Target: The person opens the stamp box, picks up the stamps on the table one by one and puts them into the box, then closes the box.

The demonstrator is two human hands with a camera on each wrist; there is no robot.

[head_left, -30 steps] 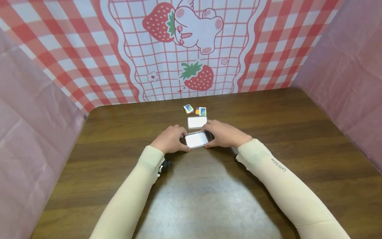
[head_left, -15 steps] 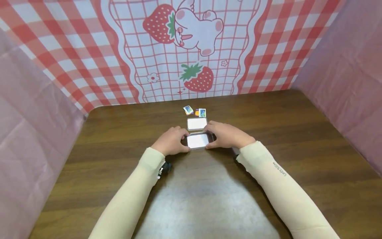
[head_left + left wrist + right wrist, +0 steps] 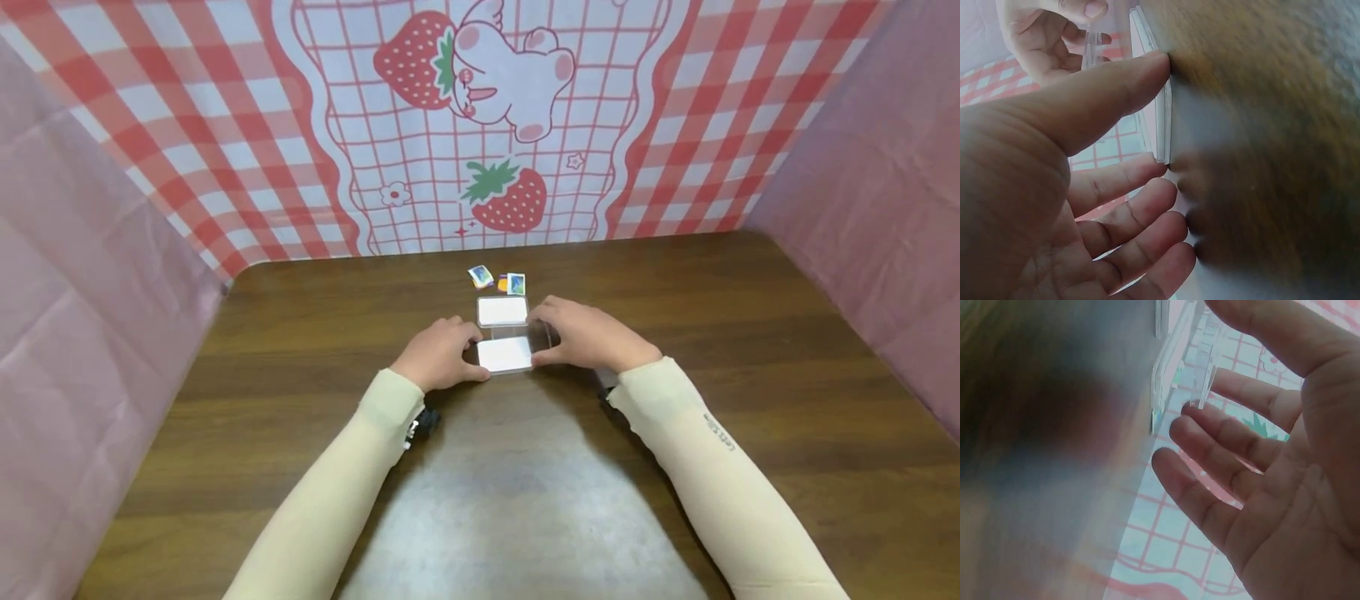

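Note:
A thin, flat rectangular case (image 3: 505, 354), bright white on top with clear edges, lies on the wooden table. My left hand (image 3: 438, 354) holds its left end between thumb and index finger; the other fingers are loosely bent in the left wrist view. A transparent plastic cover (image 3: 1207, 359) is raised above the case, pinched at its right end by the thumb and index finger of my right hand (image 3: 592, 335). Just behind lies a second white-topped rectangle (image 3: 502, 311) with a clear rim.
Small picture cards (image 3: 481, 277) lie behind the cases, with another overlapping pair of cards (image 3: 515, 284) to their right. A red-and-white checked cloth (image 3: 247, 142) with strawberries hangs at the table's back edge. Pink cloth (image 3: 862, 217) flanks the table.
The transparent cover has come up off the front case, lifted by my right hand, which has shifted slightly right. My left hand keeps its hold on the left end.

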